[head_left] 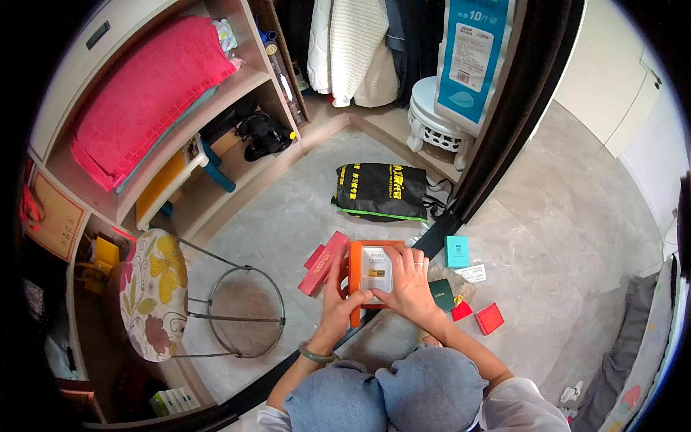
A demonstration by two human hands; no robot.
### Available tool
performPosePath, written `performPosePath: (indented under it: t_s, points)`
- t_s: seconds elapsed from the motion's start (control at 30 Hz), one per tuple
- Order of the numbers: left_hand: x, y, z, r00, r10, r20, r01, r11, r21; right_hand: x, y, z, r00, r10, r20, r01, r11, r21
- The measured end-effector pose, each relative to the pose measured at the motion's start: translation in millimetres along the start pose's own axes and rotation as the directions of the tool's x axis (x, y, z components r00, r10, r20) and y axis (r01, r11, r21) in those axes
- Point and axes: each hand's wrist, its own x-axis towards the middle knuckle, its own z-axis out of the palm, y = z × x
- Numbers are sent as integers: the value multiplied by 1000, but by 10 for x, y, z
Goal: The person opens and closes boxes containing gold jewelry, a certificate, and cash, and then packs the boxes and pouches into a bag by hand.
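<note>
An orange box (355,273) is held in front of my knees. Inside its frame sits a white card insert (376,257) with a small gold-coloured piece (376,273) in the middle. My left hand (340,306) grips the box's lower left side, its thumb on the insert. My right hand (409,284) wraps over the right side, fingers bent across the edge and a ring on one finger. A pinkish-red box (324,263) lies just left of the orange one, beside my left fingers; whether they touch it is unclear.
To the right on the floor lie a turquoise box (456,251), a dark green box (441,294), a red box (489,319) and a white card (472,273). A black bag (381,190) lies ahead. A flowered stool (153,295) stands left, a white stool (437,108) beyond.
</note>
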Motion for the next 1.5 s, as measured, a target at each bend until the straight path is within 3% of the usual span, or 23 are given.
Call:
performPosePath:
  t_s: [0.37,0.57,0.67,0.73,0.87,0.93,1.13,1.17,1.33,1.5]
  points:
    - [12,-33,38,997,62,38,-63,998,18,-12,-96,31,992,80,-93,-79,997,14]
    - [5,-89,14,998,46,51,-46,999,7,-30,-57,105,983,178,-45,-170,976,138]
    - [18,-104,18,998,49,35,-48,999,-4,-49,-31,93,978,177,-107,-156,971,178]
    - [24,-104,38,997,79,21,-80,996,47,-75,-23,29,952,297,-81,-264,922,283]
    - [24,-162,53,996,94,-9,-93,995,48,-109,-67,-53,943,332,-25,-308,898,315]
    - [20,-161,53,995,97,-25,-96,995,38,-124,-70,-69,906,407,115,-410,777,478]
    - [11,-187,33,993,100,-55,-99,995,26,-89,-66,-143,860,447,247,-495,611,618]
    - [12,-197,32,994,98,-53,-96,995,26,-102,-45,-129,859,450,247,-497,610,617]
    - [14,-190,38,992,108,-58,-107,994,11,-138,63,-45,828,477,295,-485,346,804]
    - [22,-223,9,993,106,-52,-107,994,-2,-140,85,-2,808,506,301,-478,266,837]
